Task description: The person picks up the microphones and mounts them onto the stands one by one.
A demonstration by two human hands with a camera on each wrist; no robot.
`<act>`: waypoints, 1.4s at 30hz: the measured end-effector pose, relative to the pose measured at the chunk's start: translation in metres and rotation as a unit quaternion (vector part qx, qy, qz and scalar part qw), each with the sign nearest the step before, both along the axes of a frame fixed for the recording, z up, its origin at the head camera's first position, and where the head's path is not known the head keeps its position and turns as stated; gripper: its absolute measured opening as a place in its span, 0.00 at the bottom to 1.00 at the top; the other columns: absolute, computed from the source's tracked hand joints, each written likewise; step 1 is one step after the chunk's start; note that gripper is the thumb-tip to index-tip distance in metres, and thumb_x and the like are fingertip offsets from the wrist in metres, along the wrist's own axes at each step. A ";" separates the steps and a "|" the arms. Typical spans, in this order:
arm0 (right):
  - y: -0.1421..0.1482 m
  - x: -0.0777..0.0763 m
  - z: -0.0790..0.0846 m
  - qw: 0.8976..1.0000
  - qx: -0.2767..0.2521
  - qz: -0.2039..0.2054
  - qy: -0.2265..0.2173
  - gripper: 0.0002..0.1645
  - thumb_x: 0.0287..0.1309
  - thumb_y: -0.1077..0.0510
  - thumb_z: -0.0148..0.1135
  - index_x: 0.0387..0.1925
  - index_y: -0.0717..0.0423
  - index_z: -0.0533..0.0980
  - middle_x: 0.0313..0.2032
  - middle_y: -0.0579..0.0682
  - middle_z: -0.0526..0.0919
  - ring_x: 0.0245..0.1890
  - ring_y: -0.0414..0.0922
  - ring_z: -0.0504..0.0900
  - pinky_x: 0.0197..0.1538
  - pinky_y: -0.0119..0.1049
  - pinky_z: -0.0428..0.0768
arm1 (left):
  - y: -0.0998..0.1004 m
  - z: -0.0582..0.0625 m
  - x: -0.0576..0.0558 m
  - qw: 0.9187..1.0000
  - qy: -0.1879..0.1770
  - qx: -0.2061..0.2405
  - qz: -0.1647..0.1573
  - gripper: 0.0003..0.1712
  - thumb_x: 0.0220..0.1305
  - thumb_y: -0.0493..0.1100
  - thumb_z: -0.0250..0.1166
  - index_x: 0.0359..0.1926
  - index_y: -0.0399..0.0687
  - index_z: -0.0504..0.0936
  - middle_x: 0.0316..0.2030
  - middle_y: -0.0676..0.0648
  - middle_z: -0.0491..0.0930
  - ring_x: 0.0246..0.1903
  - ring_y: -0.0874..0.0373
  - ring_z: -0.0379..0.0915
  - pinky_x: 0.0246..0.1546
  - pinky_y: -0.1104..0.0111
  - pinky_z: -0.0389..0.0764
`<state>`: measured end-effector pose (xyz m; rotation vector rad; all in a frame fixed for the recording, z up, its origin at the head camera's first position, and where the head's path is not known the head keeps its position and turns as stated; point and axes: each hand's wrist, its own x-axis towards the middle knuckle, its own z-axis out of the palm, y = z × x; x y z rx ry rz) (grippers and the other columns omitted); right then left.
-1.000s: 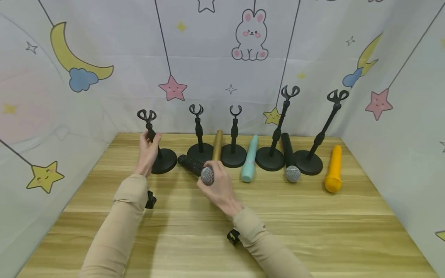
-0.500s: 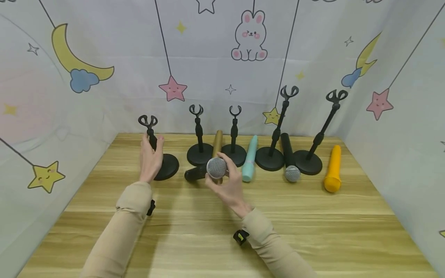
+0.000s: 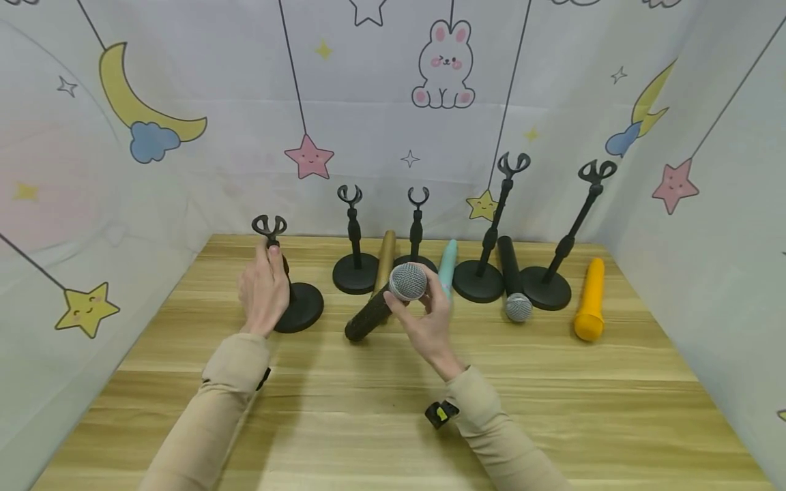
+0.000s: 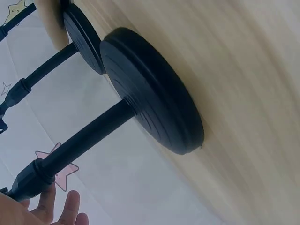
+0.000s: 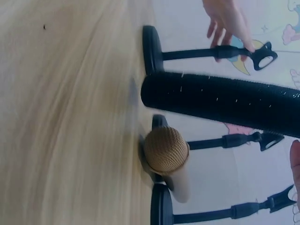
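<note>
Head view: The left hand (image 3: 264, 290) grips a black stand (image 3: 299, 307) with a round base, thin pole and forked clip. The right hand (image 3: 428, 329) pinches a speckled black microphone (image 3: 377, 309) by its round silver mesh head; the handle points down to 8 o'clock. I can't tell if its tail end touches the light wooden surface (image 3: 344, 423).

Make the right hand the middle of a clock. The gripped stand is at 9. A second black stand (image 3: 355, 249) is at 10, a third black stand (image 3: 416, 232) at 12, a taller fourth black stand (image 3: 489, 239) at 2, and a taller fifth black stand (image 3: 566, 242) between 2 and 3. Four other microphones lie down: a gold microphone (image 3: 385, 262) at 11, a light blue microphone (image 3: 448, 262) at 1, a black microphone with a silver head (image 3: 511, 273) at 2, and an orange microphone (image 3: 591, 296) at 3. That makes five stands and five microphones.

Left wrist view: The left hand is between 7 and 8 o'clock, on the thick part of its stand's pole.

Right wrist view: Three stands show, at 1, 4 and 5 o'clock. The speckled black microphone reaches in from 3 o'clock.
</note>
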<state>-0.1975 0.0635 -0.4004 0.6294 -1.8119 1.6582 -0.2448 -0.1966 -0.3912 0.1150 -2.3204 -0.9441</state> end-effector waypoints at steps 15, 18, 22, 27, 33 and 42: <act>0.040 0.006 0.025 0.989 -0.088 0.116 -0.001 0.27 0.58 0.69 0.50 0.58 0.62 0.56 0.34 0.64 0.76 0.30 0.51 0.82 0.38 0.42 0.80 | 0.010 0.004 0.029 0.998 0.021 -0.062 -0.014 0.27 0.69 0.57 0.36 0.53 0.48 0.72 0.29 0.40 0.80 0.30 0.44 0.74 0.47 0.49 0.59; 0.047 0.005 0.028 0.986 -0.106 0.125 0.007 0.26 0.60 0.70 0.47 0.59 0.63 0.53 0.33 0.63 0.75 0.27 0.52 0.80 0.34 0.44 0.80 | 0.014 0.005 0.036 0.997 0.028 -0.070 -0.032 0.25 0.68 0.57 0.39 0.49 0.49 0.74 0.31 0.40 0.82 0.30 0.44 0.75 0.48 0.48 0.61; 0.056 0.004 0.031 0.983 -0.131 0.127 0.009 0.26 0.62 0.69 0.43 0.60 0.60 0.51 0.32 0.58 0.73 0.22 0.50 0.76 0.26 0.42 0.79 | 0.021 0.007 0.042 0.992 0.064 -0.053 -0.096 0.18 0.68 0.52 0.45 0.41 0.48 0.77 0.33 0.43 0.83 0.35 0.46 0.78 0.46 0.51 0.70; 0.063 0.004 0.035 0.984 -0.144 0.106 0.005 0.26 0.63 0.67 0.42 0.62 0.58 0.51 0.29 0.56 0.71 0.17 0.49 0.72 0.19 0.39 0.75 | 0.030 0.007 0.047 0.976 0.089 -0.004 -0.197 0.13 0.67 0.44 0.48 0.35 0.44 0.77 0.31 0.48 0.82 0.39 0.54 0.78 0.45 0.59 0.75; 0.068 0.006 0.039 0.978 -0.185 0.093 -0.022 0.22 0.58 0.70 0.48 0.55 0.61 0.60 0.25 0.54 0.73 0.16 0.48 0.71 0.20 0.38 0.74 | 0.042 0.007 0.056 0.967 0.067 0.033 -0.245 0.11 0.67 0.45 0.49 0.36 0.48 0.76 0.30 0.53 0.81 0.37 0.60 0.79 0.43 0.65 0.77; 0.076 0.005 0.043 0.975 -0.196 0.068 -0.082 0.05 0.56 0.66 0.54 0.34 0.64 0.68 0.22 0.53 0.75 0.20 0.51 0.74 0.27 0.39 0.77 | 0.063 0.010 0.069 0.938 0.005 0.108 -0.331 0.11 0.67 0.44 0.47 0.45 0.48 0.73 0.33 0.47 0.81 0.37 0.62 0.78 0.43 0.74 0.76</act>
